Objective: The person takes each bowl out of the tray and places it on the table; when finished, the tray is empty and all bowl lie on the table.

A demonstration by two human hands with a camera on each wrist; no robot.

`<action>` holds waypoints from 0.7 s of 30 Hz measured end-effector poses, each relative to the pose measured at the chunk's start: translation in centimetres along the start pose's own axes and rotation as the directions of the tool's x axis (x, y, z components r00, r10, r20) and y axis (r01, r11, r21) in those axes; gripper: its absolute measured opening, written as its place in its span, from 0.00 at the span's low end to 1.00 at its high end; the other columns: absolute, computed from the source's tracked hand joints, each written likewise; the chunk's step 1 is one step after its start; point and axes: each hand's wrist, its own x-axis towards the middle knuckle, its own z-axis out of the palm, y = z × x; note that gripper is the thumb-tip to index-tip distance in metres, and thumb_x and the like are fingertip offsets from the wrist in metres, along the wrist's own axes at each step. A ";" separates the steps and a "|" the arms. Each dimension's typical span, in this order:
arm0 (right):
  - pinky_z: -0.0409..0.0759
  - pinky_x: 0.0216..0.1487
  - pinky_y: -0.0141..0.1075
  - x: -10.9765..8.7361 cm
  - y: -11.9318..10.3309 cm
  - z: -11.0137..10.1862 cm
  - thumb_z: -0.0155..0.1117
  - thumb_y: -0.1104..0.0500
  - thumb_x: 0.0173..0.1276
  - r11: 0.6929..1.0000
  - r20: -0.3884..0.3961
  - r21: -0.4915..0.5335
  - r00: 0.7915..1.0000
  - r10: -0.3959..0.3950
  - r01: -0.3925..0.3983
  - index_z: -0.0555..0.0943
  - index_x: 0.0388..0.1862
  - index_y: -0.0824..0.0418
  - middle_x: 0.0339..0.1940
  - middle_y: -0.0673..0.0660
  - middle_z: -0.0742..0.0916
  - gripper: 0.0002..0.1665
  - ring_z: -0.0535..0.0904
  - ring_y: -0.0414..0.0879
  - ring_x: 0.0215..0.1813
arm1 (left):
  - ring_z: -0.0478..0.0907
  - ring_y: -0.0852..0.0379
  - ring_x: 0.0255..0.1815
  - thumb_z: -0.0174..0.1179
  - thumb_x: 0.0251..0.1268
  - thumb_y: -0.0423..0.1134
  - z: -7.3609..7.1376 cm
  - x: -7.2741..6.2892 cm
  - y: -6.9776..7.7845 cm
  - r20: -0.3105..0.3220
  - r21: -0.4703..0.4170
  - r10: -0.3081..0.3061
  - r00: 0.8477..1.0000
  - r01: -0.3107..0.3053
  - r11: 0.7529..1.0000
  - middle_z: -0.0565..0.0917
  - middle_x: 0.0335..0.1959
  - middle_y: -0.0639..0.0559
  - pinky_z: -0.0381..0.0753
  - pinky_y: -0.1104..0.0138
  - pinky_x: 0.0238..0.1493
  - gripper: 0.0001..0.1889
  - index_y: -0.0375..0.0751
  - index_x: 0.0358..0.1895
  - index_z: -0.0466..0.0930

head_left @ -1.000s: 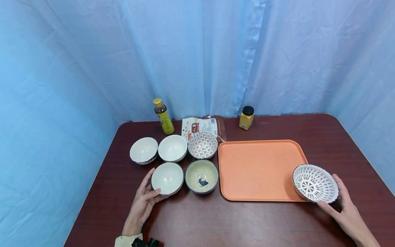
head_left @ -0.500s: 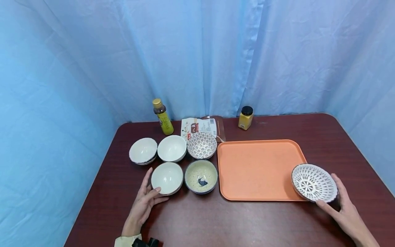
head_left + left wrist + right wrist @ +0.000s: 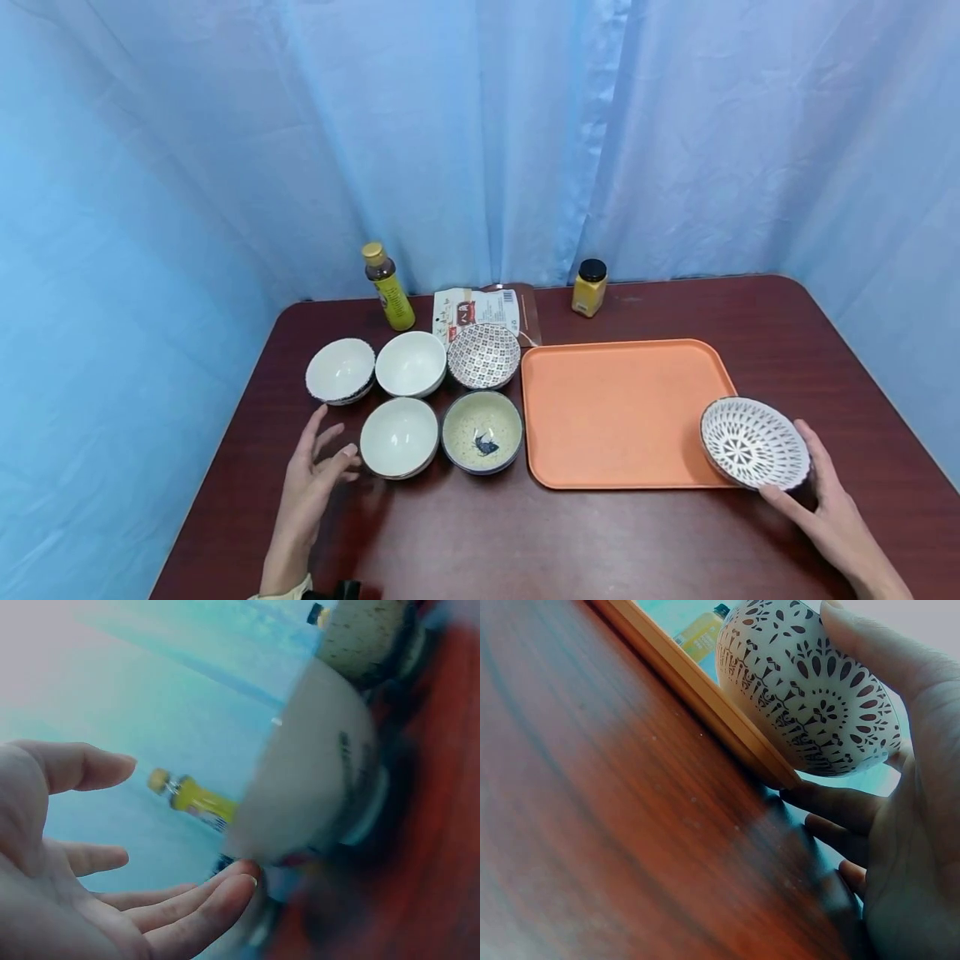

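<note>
My left hand (image 3: pixel 305 487) is beside the plain white bowl (image 3: pixel 399 437), its fingers spread and loosely bent. A gap shows between thumb and bowl in the left wrist view, where the bowl (image 3: pixel 315 765) looks blurred. My right hand (image 3: pixel 832 508) holds a white bowl with a dark radiating pattern (image 3: pixel 753 442), thumb at the near rim and fingers around the right side. That bowl tilts over the near right corner of the orange tray (image 3: pixel 622 417). In the right wrist view its outside (image 3: pixel 802 697) shows dark petal shapes; the fingers (image 3: pixel 840 806) reach beneath it.
A speckled bowl with a blue fish (image 3: pixel 482 433) stands left of the tray. Behind are a rough-rimmed white bowl (image 3: pixel 341 371), another white bowl (image 3: pixel 410 364) and a patterned bowl (image 3: pixel 483 357). A bottle (image 3: pixel 390 292), a packet (image 3: pixel 480 308) and a jar (image 3: pixel 589 287) stand farther back.
My left hand has let go of the plain white bowl and drawn back to the left. My right hand keeps its hold on the patterned bowl. The whole head view has shifted slightly.
</note>
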 end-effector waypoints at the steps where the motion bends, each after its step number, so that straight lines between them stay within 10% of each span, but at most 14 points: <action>1: 0.27 0.81 0.61 0.0 0.0 0.0 0.58 0.46 0.74 1.000 -0.002 0.000 1.000 -0.005 0.005 0.25 0.82 0.40 0.84 0.61 0.35 0.58 0.27 0.56 0.83 | 0.83 0.70 0.37 0.58 0.72 0.35 -0.1 -0.1 0.4 -0.011 0.036 0.015 1.000 -0.015 0.999 0.64 0.75 0.35 0.86 0.70 0.40 0.42 0.53 0.82 0.43; 7: 0.26 0.82 0.54 0.0 0.0 0.0 0.58 0.47 0.74 1.000 -0.008 -0.001 1.000 -0.019 0.019 0.26 0.82 0.39 0.84 0.60 0.35 0.58 0.27 0.54 0.84 | 0.80 0.79 0.43 0.61 0.71 0.38 0.7 -0.5 2.7 -0.006 0.215 0.172 0.985 -0.167 0.962 0.67 0.75 0.40 0.82 0.77 0.45 0.41 0.57 0.81 0.50; 15: 0.27 0.82 0.56 0.0 -0.1 0.0 0.58 0.47 0.74 1.000 -0.008 -0.002 1.000 -0.004 0.004 0.26 0.82 0.40 0.84 0.62 0.35 0.58 0.27 0.56 0.83 | 0.86 0.56 0.45 0.62 0.62 0.25 5.5 0.6 4.1 0.140 0.068 0.333 0.932 -0.345 0.936 0.74 0.68 0.33 0.86 0.73 0.46 0.40 0.42 0.78 0.59; 21: 0.25 0.82 0.55 -0.1 0.0 0.1 0.58 0.48 0.74 1.000 -0.009 0.002 1.000 -0.013 0.013 0.26 0.82 0.41 0.84 0.62 0.35 0.58 0.26 0.54 0.84 | 0.84 0.35 0.49 0.61 0.63 0.27 11.2 0.1 5.3 0.397 -0.036 0.384 0.833 -0.404 0.914 0.70 0.70 0.30 0.87 0.66 0.47 0.39 0.39 0.78 0.57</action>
